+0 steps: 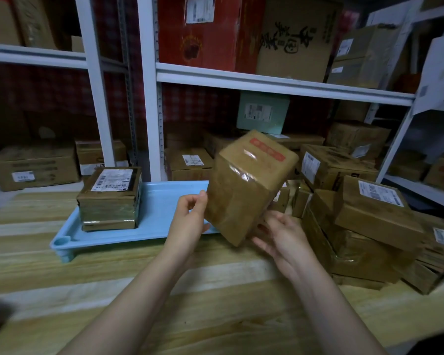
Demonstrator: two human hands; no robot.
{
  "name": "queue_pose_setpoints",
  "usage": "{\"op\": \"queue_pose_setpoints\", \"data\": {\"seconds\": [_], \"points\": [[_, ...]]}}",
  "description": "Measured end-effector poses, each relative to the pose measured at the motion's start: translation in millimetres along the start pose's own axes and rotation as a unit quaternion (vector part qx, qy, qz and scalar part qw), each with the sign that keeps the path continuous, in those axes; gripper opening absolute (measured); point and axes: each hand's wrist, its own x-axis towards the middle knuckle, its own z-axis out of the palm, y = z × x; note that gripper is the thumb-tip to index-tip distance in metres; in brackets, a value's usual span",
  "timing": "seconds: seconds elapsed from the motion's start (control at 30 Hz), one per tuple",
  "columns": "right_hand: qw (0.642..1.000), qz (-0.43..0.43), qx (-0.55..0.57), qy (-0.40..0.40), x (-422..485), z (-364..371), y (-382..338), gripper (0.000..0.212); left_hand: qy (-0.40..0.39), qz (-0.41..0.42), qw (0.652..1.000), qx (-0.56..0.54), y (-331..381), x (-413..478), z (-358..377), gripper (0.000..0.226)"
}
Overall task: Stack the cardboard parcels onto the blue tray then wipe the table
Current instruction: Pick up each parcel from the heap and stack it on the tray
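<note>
I am carrying a tilted parcel (246,190) to the blue tray (162,219), left hand (190,216) pinching its edge, right hand (280,233) flat-fingered beneath; levelling comes next.

1 blue tray (159,213), 1 stacked parcel (110,198), 1 lifted parcel (241,190).

no word or number can be read letter for letter. the big brown cardboard carton (295,37) on the upper white shelf (267,80) bears large black brush-drawn chinese characters, too blurred to make out. the tilted brown cardboard parcel (244,190) carries a red strip (267,149) of pale characters, smeared. white barcode labels (113,179) sit on the taped brown parcel (109,203) on the blue plastic tray (162,216), on the red carton (203,42) and on the pale green box (263,124); their print is too small to read.
</note>
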Motion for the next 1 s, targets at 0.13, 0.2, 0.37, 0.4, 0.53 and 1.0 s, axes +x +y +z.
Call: {"op": "queue_pose_setpoints", "data": {"seconds": [0.13,0.2,0.37,0.4,0.53,1.0], "points": [[0.998,0.007,0.051,-0.033,-5,1,-2,0.022,-0.016,0.006,1.0,-0.002,2,-2,3,0.025],[0.997,0.004,0.063,-0.051,-7,2,-3,0.02,-0.021,0.005,1.0,-0.006,2,-4,4,0.025],[0.992,-0.009,0.088,-0.094,-12,1,-4,0.021,-0.027,-0.005,0.999,-0.044,3,-5,2,0.028],[0.99,-0.008,0.102,-0.1,-12,0,-4,0.026,-0.029,-0.005,0.998,-0.051,3,-4,1,0.031],[0.982,-0.01,0.126,-0.143,-13,-4,-3,0.054,-0.035,-0.003,0.998,-0.059,3,-1,-2,0.036],[0.975,0.008,0.137,-0.176,-22,3,-16,0.049,-0.02,-0.016,0.996,-0.084,6,2,-5,0.021]]}}
